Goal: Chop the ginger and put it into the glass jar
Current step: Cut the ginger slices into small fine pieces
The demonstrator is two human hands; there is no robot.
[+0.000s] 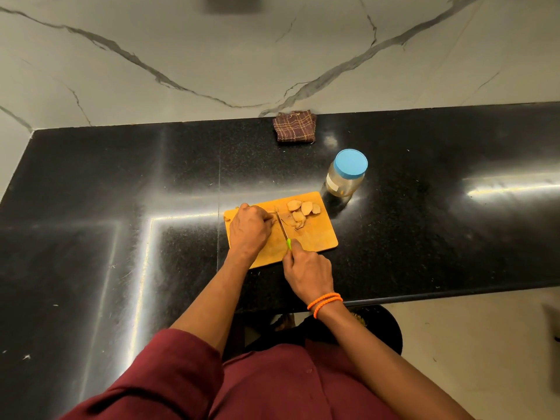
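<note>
Right hand (307, 272) grips knife (283, 230); left hand (250, 227) pins ginger — pale tan slices (303, 212) beside.

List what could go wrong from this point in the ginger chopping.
1. The knife blade runs right beside the left hand that pins the ginger, so a slip could nick the fingers.
2. The glass jar has its blue lid on; the cut slices cannot go in until it is opened.
3. The cutting board lies on glossy counter and might slide.
</note>
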